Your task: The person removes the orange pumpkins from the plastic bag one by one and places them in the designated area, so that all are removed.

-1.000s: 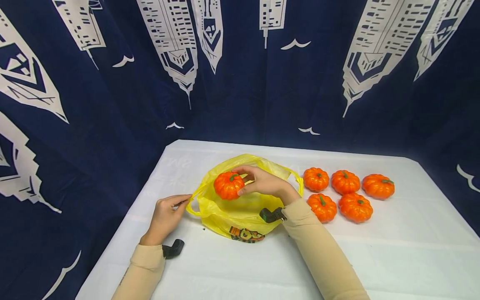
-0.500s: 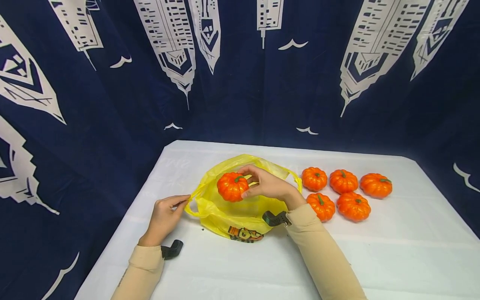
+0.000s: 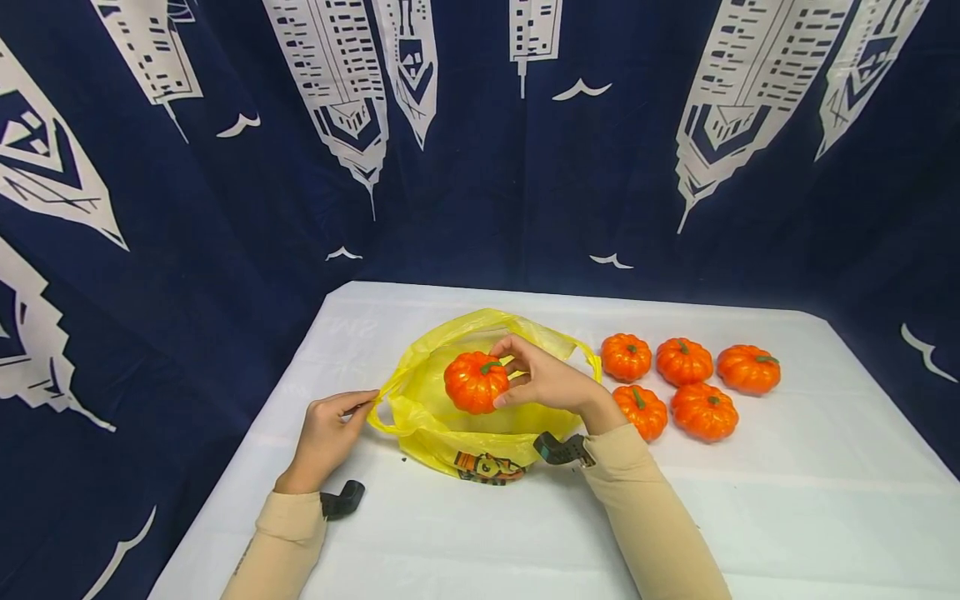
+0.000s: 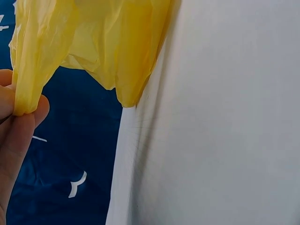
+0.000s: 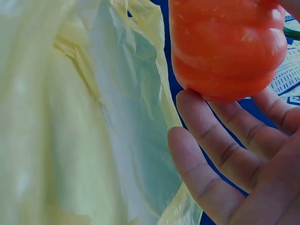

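A yellow plastic bag [image 3: 435, 446] lies with its mouth spread toward me in the head view, dark and orange print on its front. My left hand [image 3: 327, 437] pinches its left handle between thumb and fingers; the left wrist view shows the gathered plastic [image 4: 33, 70] in the fingertips. Over the bag's mouth, my right hand [image 3: 551, 379] holds a small orange pumpkin [image 3: 474, 383] with a green stem, gripped at its right side. In the right wrist view the pumpkin [image 5: 227, 47] sits against the fingers [image 5: 201, 112], beside the bag's thin wall [image 5: 136, 117].
Several more orange pumpkins stand on the white table [image 3: 787, 500] right of the bag, among them a far-right pumpkin [image 3: 748, 369] and a front pumpkin [image 3: 705, 412]. Behind the table hangs a dark blue curtain [image 3: 465, 225] with white building prints.
My right hand has moved the pumpkin a little to the right and toward me over the bag's mouth. The left hand keeps its pinch on the handle. The head view has shifted slightly.
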Demonstrator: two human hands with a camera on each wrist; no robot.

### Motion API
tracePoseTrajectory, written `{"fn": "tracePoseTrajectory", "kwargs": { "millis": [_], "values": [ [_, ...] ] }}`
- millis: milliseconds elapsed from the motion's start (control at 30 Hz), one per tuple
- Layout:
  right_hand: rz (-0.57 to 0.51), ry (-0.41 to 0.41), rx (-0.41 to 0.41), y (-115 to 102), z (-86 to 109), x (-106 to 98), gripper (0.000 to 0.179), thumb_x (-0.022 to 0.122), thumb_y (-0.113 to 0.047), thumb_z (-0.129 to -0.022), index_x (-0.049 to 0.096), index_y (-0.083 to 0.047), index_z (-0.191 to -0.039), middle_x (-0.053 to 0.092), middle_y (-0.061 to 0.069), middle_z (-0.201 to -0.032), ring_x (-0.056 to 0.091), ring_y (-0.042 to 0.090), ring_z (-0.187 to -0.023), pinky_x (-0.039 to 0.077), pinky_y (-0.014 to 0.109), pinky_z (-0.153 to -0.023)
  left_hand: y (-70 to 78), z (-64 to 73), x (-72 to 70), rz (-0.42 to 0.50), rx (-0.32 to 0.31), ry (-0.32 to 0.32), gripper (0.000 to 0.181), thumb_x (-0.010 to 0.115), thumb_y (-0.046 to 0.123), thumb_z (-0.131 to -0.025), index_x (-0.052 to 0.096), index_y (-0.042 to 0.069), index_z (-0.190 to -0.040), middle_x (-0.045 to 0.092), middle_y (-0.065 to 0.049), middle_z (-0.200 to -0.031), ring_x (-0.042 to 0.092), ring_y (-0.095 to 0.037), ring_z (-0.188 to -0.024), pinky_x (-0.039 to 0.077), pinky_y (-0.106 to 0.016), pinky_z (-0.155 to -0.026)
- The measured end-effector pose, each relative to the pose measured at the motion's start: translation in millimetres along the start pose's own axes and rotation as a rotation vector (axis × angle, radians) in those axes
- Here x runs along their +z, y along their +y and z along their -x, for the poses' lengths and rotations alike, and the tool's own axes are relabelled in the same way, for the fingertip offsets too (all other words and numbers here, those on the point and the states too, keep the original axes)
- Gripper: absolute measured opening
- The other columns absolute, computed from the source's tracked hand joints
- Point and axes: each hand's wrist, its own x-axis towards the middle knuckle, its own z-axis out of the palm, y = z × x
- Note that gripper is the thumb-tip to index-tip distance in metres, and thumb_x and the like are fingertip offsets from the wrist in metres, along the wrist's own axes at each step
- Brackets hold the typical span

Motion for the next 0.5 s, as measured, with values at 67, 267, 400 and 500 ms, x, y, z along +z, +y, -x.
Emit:
{"fn": "tracePoseTrajectory", "kwargs": {
  "millis": [67,267,400,500],
  "values": [
    [0.01,0.01,0.004,1.9,4.9,0.2,0.06,0.078,-0.003,-0.083,0.039,-0.004,-0.128,0.046,0.017,-0.133,0.061,0.027,-0.11,0.059,0.034,-0.089,-0.5,0.4,0.7,0.004,0.003,0.006,0.026,0.078,-0.014,-0.076,0.079,-0.001,-0.098,0.078,-0.013,-0.091,0.074,-0.025,-0.076,0.053,-0.006,-0.072],
    [0.016,0.044,0.003,6.4,18.7,-1.9,0.062,0.078,-0.004,-0.083,0.038,-0.002,-0.13,0.043,0.02,-0.137,0.06,0.029,-0.114,0.059,0.031,-0.091,-2.2,-0.1,2.1,0.009,0.006,0.019,0.027,0.079,-0.015,-0.074,0.079,-0.002,-0.097,0.078,-0.013,-0.09,0.074,-0.024,-0.075,0.053,-0.006,-0.071],
    [-0.03,0.062,0.012,5.9,25.0,-5.4,0.065,0.079,-0.002,-0.082,0.037,-0.002,-0.132,0.042,0.021,-0.14,0.06,0.032,-0.119,0.059,0.032,-0.091,-2.6,-0.2,2.5,0.001,-0.003,0.024,0.026,0.079,-0.015,-0.075,0.079,-0.001,-0.097,0.078,-0.012,-0.09,0.074,-0.024,-0.075,0.052,-0.006,-0.07],
    [-0.049,0.065,0.018,5.9,29.5,-8.7,0.066,0.079,-0.002,-0.082,0.036,-0.003,-0.132,0.044,0.021,-0.14,0.061,0.03,-0.118,0.059,0.032,-0.091,-2.7,-0.3,2.0,0.003,0.0,0.015,0.027,0.079,-0.014,-0.074,0.079,-0.001,-0.097,0.078,-0.013,-0.09,0.074,-0.025,-0.075,0.052,-0.006,-0.071]
  ]
}}
